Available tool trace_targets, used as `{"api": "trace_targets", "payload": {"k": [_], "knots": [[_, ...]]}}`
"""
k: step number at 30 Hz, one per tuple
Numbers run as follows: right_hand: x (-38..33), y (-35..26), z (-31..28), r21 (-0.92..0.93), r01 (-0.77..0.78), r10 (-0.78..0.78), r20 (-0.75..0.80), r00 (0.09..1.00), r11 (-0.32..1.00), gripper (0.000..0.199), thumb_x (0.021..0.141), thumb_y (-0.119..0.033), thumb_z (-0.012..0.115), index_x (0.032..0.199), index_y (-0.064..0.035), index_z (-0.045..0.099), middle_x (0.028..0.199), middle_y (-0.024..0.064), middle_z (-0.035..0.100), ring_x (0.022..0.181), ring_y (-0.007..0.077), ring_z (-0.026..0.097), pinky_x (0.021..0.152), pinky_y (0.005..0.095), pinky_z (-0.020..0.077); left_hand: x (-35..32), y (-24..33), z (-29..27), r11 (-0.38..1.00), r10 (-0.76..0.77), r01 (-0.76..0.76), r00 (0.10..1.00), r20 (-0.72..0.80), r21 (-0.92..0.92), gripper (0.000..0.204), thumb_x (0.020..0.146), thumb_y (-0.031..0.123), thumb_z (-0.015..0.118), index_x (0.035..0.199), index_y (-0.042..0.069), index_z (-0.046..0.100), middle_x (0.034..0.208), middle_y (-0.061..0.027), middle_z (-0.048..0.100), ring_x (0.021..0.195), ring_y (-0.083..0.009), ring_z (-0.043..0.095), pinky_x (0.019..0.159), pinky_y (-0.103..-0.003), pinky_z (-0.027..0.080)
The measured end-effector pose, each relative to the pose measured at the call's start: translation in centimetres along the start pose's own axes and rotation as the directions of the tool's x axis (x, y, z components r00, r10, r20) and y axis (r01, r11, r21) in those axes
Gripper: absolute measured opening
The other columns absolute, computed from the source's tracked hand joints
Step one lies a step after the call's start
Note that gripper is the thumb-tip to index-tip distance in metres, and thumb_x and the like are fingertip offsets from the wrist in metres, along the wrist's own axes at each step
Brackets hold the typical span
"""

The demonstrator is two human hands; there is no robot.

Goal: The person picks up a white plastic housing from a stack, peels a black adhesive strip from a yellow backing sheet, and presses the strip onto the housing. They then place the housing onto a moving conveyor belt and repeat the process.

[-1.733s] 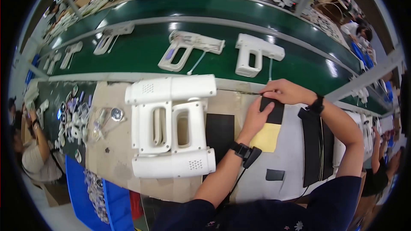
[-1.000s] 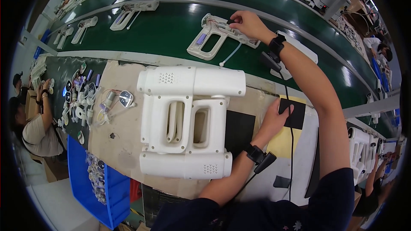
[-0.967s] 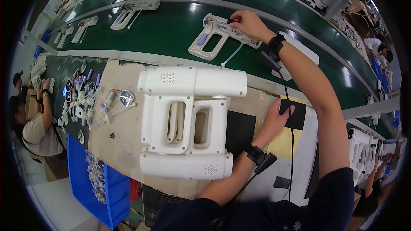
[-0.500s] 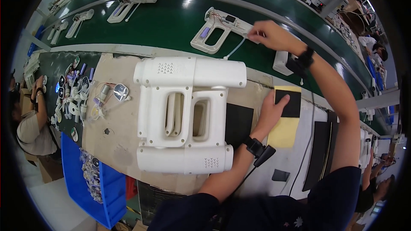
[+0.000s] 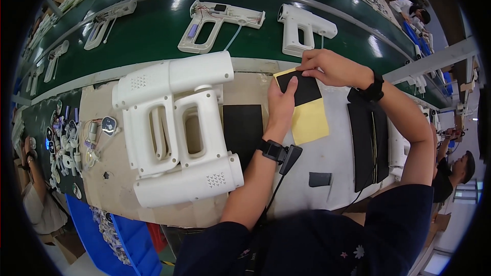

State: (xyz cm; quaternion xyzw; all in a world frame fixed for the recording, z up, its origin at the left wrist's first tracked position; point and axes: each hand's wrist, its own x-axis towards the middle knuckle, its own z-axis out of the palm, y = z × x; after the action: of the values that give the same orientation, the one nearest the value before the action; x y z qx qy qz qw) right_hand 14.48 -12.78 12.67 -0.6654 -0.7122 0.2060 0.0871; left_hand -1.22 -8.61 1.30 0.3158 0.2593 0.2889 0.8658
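Note:
A black rectangular pad (image 5: 307,89) lies on a yellow backing sheet (image 5: 313,121) on the bench. My left hand (image 5: 281,103) presses on the pad's left side, thumb on the black surface. My right hand (image 5: 327,66) pinches the pad's far edge with its fingertips. Two large white gun-shaped plastic housings (image 5: 174,128) lie side by side to the left of my left forearm. Between them and the yellow sheet lies a second black pad (image 5: 243,128).
A green conveyor belt (image 5: 153,25) runs along the far side, carrying an open housing with wiring (image 5: 220,20) and a closed white one (image 5: 303,28). Black sheets (image 5: 368,138) are stacked at right, with a small black piece (image 5: 319,179) nearer. Small parts (image 5: 66,143) and a blue bin (image 5: 123,232) sit left. A person (image 5: 455,163) works nearby.
My right hand has come back from the open housing on the belt and now rests on the black pad's far edge. My left hand stayed on the pad.

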Motion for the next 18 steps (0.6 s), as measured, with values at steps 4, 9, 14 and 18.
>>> {"api": "trace_targets", "payload": {"k": [4, 9, 14, 18], "knots": [[0.4, 1.4, -1.0, 0.181, -0.117, 0.094, 0.134, 0.987, 0.977, 0.020, 0.089, -0.006, 0.065, 0.107, 0.0030, 0.069, 0.094, 0.0125, 0.065, 0.086, 0.0242, 0.064, 0.077, 0.0345, 0.0501, 0.0, 0.2, -0.2, 1.000, 0.026, -0.026, 0.999, 0.027, 0.012, 0.025, 0.096, 0.012, 0.063, 0.115, -0.001, 0.055, 0.103, -0.0083, 0.065, 0.087, -0.0134, 0.062, 0.076, -0.029, 0.053], [2.4, 4.4, -2.7, 0.447, -0.258, 0.144, 0.272, 0.952, 0.856, 0.022, 0.093, -0.013, 0.064, 0.112, -0.0007, 0.066, 0.098, 0.0048, 0.065, 0.090, 0.0112, 0.060, 0.083, 0.0284, 0.0498, 0.7, -0.6, -0.6, 0.971, 0.201, -0.205, 0.979, 0.045, 0.121, 0.023, 0.096, 0.012, 0.063, 0.112, -0.001, 0.054, 0.102, -0.0091, 0.065, 0.087, -0.0140, 0.062, 0.076, -0.029, 0.053], [10.2, 5.8, -3.4, 0.145, -0.028, 0.053, -0.165, 0.985, 0.989, 0.022, 0.091, -0.007, 0.063, 0.113, -0.0017, 0.064, 0.100, 0.0071, 0.063, 0.092, 0.0162, 0.062, 0.082, 0.0310, 0.0503, 0.6, -0.3, -0.7, 0.971, 0.164, -0.157, 0.986, -0.024, 0.180, 0.025, 0.095, 0.015, 0.064, 0.111, -0.002, 0.053, 0.101, -0.0099, 0.066, 0.090, -0.0167, 0.063, 0.081, -0.031, 0.051], [16.9, 4.3, -1.9, -0.147, 0.274, -0.297, -0.170, 0.939, 0.950, 0.028, 0.085, 0.006, 0.060, 0.112, -0.0002, 0.063, 0.109, 0.0135, 0.059, 0.099, 0.0306, 0.061, 0.086, 0.0359, 0.0504, 0.2, 0.5, -0.5, 0.983, 0.113, -0.112, 0.994, 0.002, 0.146, 0.027, 0.096, 0.017, 0.063, 0.113, -0.002, 0.053, 0.103, -0.0114, 0.066, 0.094, -0.0182, 0.064, 0.083, -0.031, 0.051]]}}
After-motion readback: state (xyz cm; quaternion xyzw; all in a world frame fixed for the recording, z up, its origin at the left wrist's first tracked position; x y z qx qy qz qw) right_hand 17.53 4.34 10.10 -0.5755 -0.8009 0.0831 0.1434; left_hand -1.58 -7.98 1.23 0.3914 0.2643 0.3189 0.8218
